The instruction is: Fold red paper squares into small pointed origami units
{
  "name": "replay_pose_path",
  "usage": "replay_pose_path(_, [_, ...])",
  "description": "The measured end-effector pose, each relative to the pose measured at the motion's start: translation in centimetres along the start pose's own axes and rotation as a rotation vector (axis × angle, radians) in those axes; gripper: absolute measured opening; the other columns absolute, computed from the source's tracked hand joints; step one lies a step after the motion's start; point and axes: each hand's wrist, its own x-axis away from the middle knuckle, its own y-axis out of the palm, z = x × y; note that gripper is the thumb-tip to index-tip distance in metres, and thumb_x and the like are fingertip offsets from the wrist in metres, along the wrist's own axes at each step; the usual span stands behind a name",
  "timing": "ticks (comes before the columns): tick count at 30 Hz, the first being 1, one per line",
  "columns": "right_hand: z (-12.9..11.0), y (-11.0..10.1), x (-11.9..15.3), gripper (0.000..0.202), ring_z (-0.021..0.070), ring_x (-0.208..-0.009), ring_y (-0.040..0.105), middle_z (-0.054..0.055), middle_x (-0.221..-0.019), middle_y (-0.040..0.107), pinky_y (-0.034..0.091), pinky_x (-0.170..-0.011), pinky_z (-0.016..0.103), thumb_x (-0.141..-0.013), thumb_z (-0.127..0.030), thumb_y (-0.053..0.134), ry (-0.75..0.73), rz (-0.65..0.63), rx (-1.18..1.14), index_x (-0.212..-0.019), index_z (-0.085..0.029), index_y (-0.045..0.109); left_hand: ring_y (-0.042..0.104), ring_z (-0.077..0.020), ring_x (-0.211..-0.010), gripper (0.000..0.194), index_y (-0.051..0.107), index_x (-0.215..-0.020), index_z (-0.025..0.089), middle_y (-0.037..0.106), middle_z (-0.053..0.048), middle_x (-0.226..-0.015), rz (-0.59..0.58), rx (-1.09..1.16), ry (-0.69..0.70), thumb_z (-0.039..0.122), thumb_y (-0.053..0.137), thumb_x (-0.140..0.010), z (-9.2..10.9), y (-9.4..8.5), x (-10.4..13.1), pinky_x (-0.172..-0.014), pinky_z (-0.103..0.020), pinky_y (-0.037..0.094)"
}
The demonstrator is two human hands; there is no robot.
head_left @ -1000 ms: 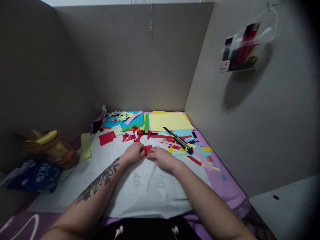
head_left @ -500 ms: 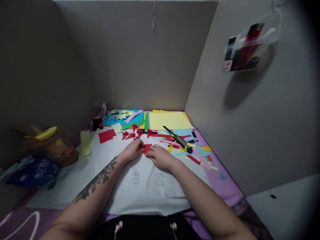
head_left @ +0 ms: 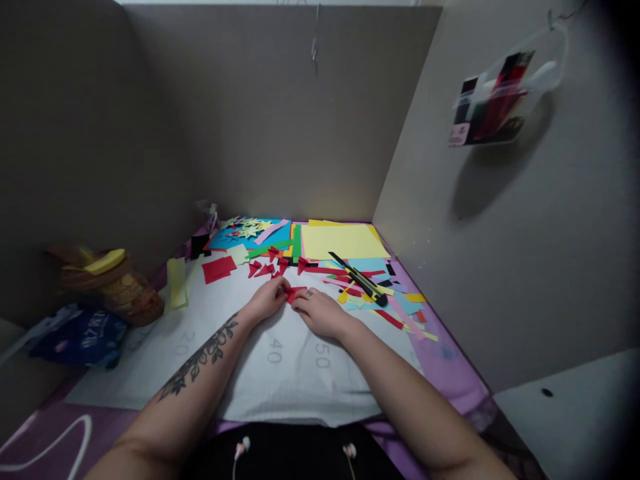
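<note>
A small piece of red paper (head_left: 296,293) lies between my two hands on the white sheet (head_left: 295,393) with printed numbers. My left hand (head_left: 270,298) grips its left edge with the fingertips bent together. On the other side, my right hand (head_left: 320,311) has its fingers closed on the paper's right part, covering some of it. Just beyond my hands are several small folded red paper pieces (head_left: 283,265). Flat red paper squares (head_left: 219,269) rest to the left of them.
A black and yellow utility knife (head_left: 361,280) lies on coloured paper strips (head_left: 400,313) at right. Pale yellow sheets (head_left: 345,241) and a blue sheet (head_left: 225,241) with paper stars are at the back. A brown cup (head_left: 130,293) and blue packet (head_left: 77,337) stand left. Grey walls enclose the table.
The whole view has shifted slightly, so things appear a little further right. Both hands stay at the red paper, with only a slight change in how it lies between the fingers.
</note>
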Motion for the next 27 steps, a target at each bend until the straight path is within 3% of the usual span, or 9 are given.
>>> replay_pose_path(10, [-0.6, 0.7, -1.1, 0.03, 0.0243, -0.1, 0.045, 0.008, -0.112, 0.056, 0.039, -0.084, 0.039, -0.09, -0.028, 0.047, 0.109, -0.026, 0.075, -0.117, -0.028, 0.059, 0.055, -0.0151, -0.071, 0.019, 0.056, -0.083, 0.017, 0.061, -0.002, -0.078, 0.014, 0.06, 0.029, 0.008, 0.046, -0.069, -0.4, 0.0, -0.3, -0.065, -0.025, 0.041])
replay_pose_path(17, [0.9, 0.1, -0.9, 0.023, 0.022, -0.099, 0.052, 0.005, -0.113, 0.063, 0.041, -0.087, 0.036, -0.086, -0.019, 0.05, 0.017, -0.039, -0.111, -0.091, -0.023, 0.072, 0.057, -0.016, -0.074, 0.022, 0.059, -0.085, 0.017, 0.063, -0.003, -0.082, 0.025, 0.002, 0.078, 0.007, 0.045, -0.071, -1.2, 0.5, -0.3, -0.069, -0.026, 0.043])
replay_pose_path(21, [2.2, -0.1, 0.3, 0.022, 0.0223, -0.104, 0.055, 0.005, -0.121, 0.061, 0.043, -0.09, 0.036, -0.083, -0.018, 0.052, -0.025, -0.02, -0.198, -0.091, -0.021, 0.073, 0.057, -0.0165, -0.076, 0.021, 0.059, -0.085, 0.017, 0.063, -0.004, -0.083, 0.03, -0.015, 0.087, 0.008, 0.045, -0.072, -1.2, 0.5, -0.2, -0.07, -0.027, 0.043])
replay_pose_path(27, [3.2, -0.4, 1.0, 0.024, 0.0255, -0.114, 0.05, 0.003, -0.123, 0.062, 0.041, -0.093, 0.043, -0.081, -0.013, 0.052, -0.054, 0.063, -0.091, -0.087, -0.023, 0.073, 0.057, -0.0165, -0.075, 0.019, 0.06, -0.084, 0.016, 0.064, -0.004, -0.082, 0.019, 0.003, 0.071, 0.009, 0.046, -0.073, -0.9, 0.3, -0.2, -0.069, -0.027, 0.044])
